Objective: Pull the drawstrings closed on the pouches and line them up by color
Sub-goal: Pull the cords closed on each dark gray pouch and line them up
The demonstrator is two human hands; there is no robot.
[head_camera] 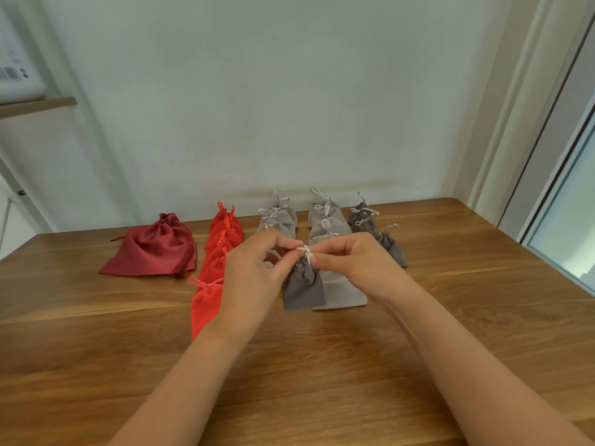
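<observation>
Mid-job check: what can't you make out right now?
Head view:
- Ends of the cord on the dark grey pouch: under pinching fingertips of left hand and right hand.
- Near end of left light grey row: behind left hand.
- Lower corner of nearest red pouch: under left forearm.
- Writing on box label: too small, cut by left edge.
</observation>
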